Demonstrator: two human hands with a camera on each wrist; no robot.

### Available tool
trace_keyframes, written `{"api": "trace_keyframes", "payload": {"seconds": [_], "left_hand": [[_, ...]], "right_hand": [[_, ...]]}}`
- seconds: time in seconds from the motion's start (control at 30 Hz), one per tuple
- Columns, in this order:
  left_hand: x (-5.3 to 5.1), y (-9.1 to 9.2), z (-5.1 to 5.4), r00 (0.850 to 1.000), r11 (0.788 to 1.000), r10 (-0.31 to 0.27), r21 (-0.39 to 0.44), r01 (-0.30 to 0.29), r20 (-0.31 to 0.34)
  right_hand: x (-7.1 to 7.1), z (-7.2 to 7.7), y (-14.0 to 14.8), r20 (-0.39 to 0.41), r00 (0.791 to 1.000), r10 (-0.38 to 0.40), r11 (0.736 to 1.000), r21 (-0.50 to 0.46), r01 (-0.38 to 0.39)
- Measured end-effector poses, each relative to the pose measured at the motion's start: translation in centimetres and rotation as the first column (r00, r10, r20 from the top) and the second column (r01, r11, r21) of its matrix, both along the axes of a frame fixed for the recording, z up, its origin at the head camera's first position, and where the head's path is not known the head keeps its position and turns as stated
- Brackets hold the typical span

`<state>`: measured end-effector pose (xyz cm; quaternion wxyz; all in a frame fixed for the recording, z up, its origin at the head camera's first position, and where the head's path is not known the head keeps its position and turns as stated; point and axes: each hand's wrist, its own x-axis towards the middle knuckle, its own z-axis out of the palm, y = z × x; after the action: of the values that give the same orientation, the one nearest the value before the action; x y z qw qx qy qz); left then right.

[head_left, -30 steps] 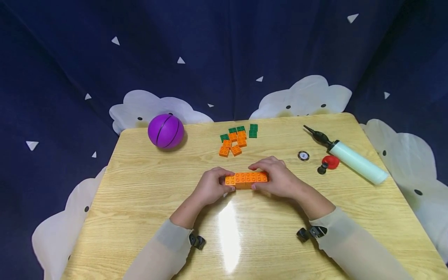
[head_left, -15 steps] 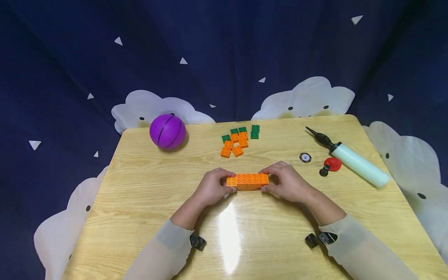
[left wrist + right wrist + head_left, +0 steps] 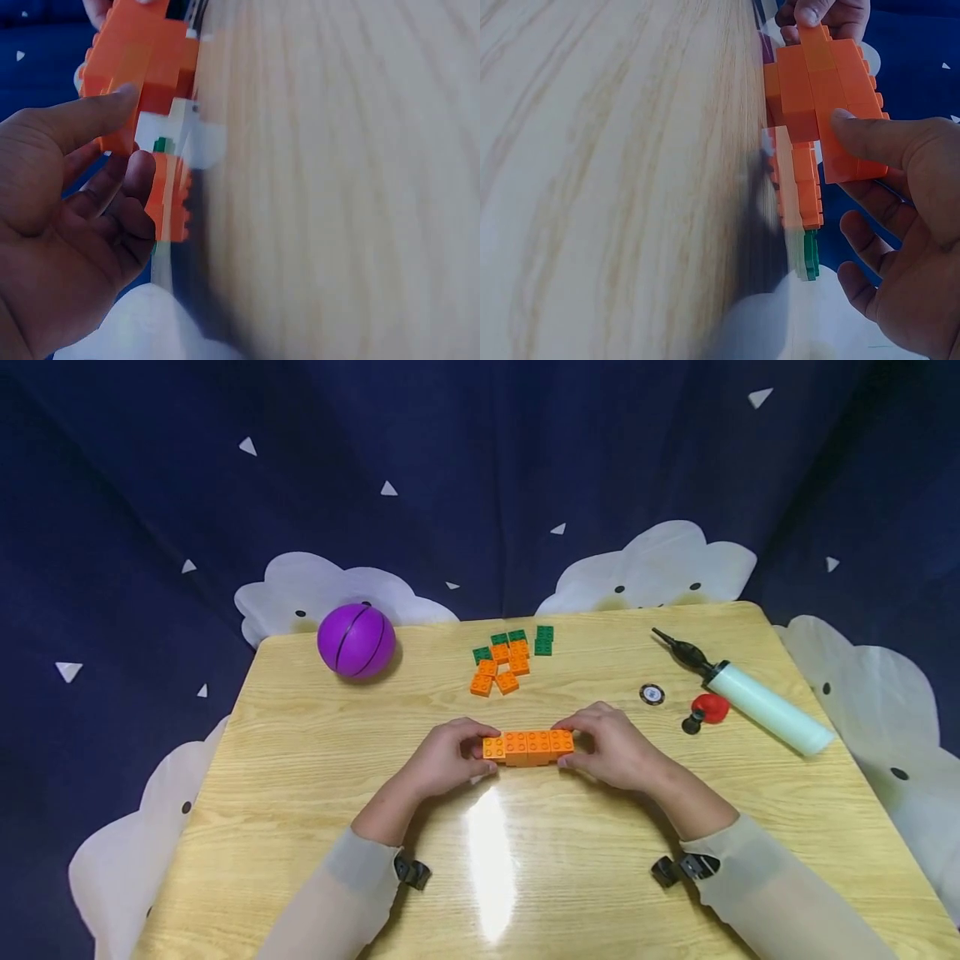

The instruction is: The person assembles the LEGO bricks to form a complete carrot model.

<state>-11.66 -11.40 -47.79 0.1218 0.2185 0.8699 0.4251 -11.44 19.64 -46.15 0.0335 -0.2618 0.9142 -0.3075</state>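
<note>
Nearer orange bar's [image 3: 528,747] end: right fingers [image 3: 579,722]

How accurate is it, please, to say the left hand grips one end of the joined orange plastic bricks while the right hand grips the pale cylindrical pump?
The right hand isn't gripping the pale cylindrical pump; the head view shows it holding the other end of the joined orange plastic bricks.

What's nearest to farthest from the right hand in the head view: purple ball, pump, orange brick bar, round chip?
1. Orange brick bar: in the right hand.
2. Round chip: beyond, rightward.
3. Pump: farther right.
4. Purple ball: far left.
</note>
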Motion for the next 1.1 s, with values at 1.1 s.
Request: {"api": "trace_keyframes", "payload": {"seconds": [1.1], "left_hand": [[-6.8,-0.3,-0.3,0.937,0.937,0.342,-0.05,-0.346,-0.074]], "right_hand": [[-0.3,0.2,-0.1,0.02,1.0,-0.004,1.0,-0.005,0.004]]}}
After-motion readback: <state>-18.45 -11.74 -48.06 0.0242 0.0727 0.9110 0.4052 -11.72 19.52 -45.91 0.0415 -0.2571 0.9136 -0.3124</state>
